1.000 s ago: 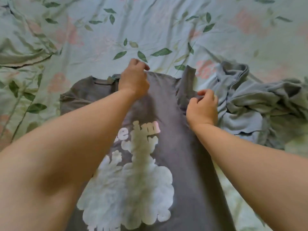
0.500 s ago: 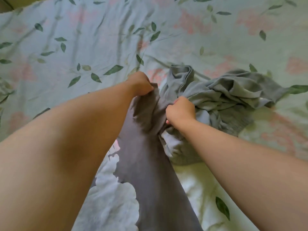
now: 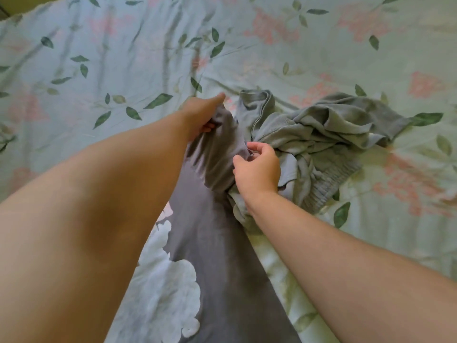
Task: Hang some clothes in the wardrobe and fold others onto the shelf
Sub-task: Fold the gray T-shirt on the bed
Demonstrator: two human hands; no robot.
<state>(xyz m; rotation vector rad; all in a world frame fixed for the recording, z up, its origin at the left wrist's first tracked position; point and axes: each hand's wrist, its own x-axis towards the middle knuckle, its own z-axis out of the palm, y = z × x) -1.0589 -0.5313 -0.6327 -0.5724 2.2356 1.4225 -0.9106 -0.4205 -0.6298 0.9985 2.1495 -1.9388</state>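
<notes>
Item under handling: 1 dark grey T-shirt (image 3: 222,243) with a large white print (image 3: 160,280). It lay on the bed, on a floral sheet (image 3: 99,58), running from the bottom of the view up to the hands. Its upper end was gathered and lifted off the sheet.

Left hand (image 3: 200,117): fingers curled into the top of the shirt and grasping it, with 1 digit pointing out beyond the cloth. Right hand (image 3: 257,169): fingers curled, pinching a fold at the shirt's right edge as far as could be told. The exact pinch point was partly hidden by the knuckles.

Adjacent item: 1 pale grey-green garment (image 3: 321,134), crumpled. It touched the shirt's right edge and lay directly under and beside the right hand. Neither wardrobe nor shelf was in view.

Assessment: the shirt appeared to be at an early folding stage, with no finished fold visible.

Risks noted:
1. The right hand could catch the pale garment together with the shirt, because the 2 fabrics overlapped at the pinch. It would then be dragged along or trapped inside the fold.
2. The bunched upper end could set creases or an uneven fold if laid down without being spread flat.
3. The left forearm covered the shirt's left side, so any twist or tucked sleeve there could not be checked.
</notes>
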